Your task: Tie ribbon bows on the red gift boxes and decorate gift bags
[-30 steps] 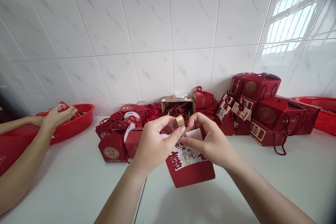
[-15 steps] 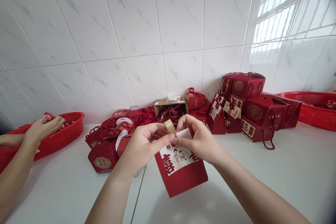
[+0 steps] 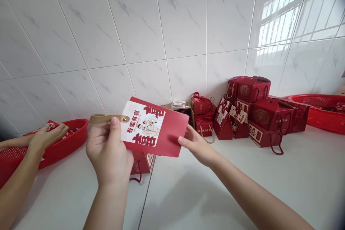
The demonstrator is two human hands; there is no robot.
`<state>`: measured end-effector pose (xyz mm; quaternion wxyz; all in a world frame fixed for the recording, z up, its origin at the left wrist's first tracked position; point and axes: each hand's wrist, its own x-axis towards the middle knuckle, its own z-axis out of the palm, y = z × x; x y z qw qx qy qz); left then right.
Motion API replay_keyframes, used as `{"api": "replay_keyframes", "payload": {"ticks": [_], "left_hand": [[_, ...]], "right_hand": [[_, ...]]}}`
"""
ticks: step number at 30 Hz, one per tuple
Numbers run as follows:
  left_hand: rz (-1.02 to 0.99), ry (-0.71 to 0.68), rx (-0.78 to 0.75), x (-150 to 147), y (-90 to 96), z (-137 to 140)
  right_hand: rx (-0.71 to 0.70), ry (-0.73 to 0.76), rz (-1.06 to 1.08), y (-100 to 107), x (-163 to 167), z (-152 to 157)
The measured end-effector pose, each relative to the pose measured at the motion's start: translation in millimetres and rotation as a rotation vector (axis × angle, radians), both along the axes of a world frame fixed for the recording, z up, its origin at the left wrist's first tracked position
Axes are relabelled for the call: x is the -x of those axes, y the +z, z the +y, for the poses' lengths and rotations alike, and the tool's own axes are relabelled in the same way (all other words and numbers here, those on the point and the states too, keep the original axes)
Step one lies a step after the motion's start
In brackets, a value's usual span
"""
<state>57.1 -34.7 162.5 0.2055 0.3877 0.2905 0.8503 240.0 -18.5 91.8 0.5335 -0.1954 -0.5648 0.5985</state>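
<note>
A red gift bag (image 3: 172, 133) is held up above the counter, turned on its side with its base toward the right. On its front is a white card (image 3: 148, 125) printed with a wedding couple and red Chinese characters. My left hand (image 3: 110, 154) pinches the bag's top end, thumb in front, beside a tan strap (image 3: 101, 119) fixed with a metal rivet. At the other end, my right hand (image 3: 199, 147) grips the base edge with the thumb in front. Behind my left hand stands another red box (image 3: 142, 161), mostly hidden.
At left, another person's hand (image 3: 51, 136) holds a red packet over a red basket (image 3: 78, 134). Red gift boxes (image 3: 253, 91) are stacked at right, near a second red basket (image 3: 326, 122). A carton (image 3: 188, 113) with cards on top stands by the tiled wall.
The gift bag has been raised and turned from nearly upright to sideways. My left hand has moved left with its top end, and my right hand has shifted from the top to the base.
</note>
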Motion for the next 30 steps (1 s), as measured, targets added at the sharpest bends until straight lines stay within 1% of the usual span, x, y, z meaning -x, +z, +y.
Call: {"api": "replay_keyframes", "payload": {"ticks": [1,2,5,7,9,11,14,17,20,25,30], "left_hand": [[-0.026,-0.012,-0.013,-3,-0.7,0],[-0.043,-0.037,-0.018,-7,-1.9,0],[-0.045,-0.14,0.012,-15,-6.7,1],[0.019,-0.192,0.052,-16,-9.0,1],[0.098,-0.202,0.079,-14,-10.2,1],[0.157,-0.198,0.098,-10,-10.8,1],[0.186,-0.184,0.109,-4,-11.7,2],[0.243,-0.186,0.125,-2,-13.5,0],[0.335,-0.215,0.192,-2,-14.7,-3],[0.384,-0.349,0.243,-2,-12.6,-7],[0.249,-0.544,0.236,-3,-11.1,-6]], "right_hand": [[-0.008,0.025,0.052,-2,4,-1],[0.004,0.019,0.099,-3,8,-3],[0.086,-0.089,0.223,-4,13,-5],[0.118,-0.173,0.279,-3,10,-4],[0.119,-0.226,0.3,1,4,-3],[0.112,-0.25,0.293,6,-3,-2],[0.103,-0.252,0.251,11,-13,-1],[0.094,-0.226,0.198,13,-21,-3],[0.095,-0.189,0.138,13,-26,-4],[0.105,-0.209,0.07,16,-33,-2],[0.057,-0.199,0.0,19,-43,-1]]}}
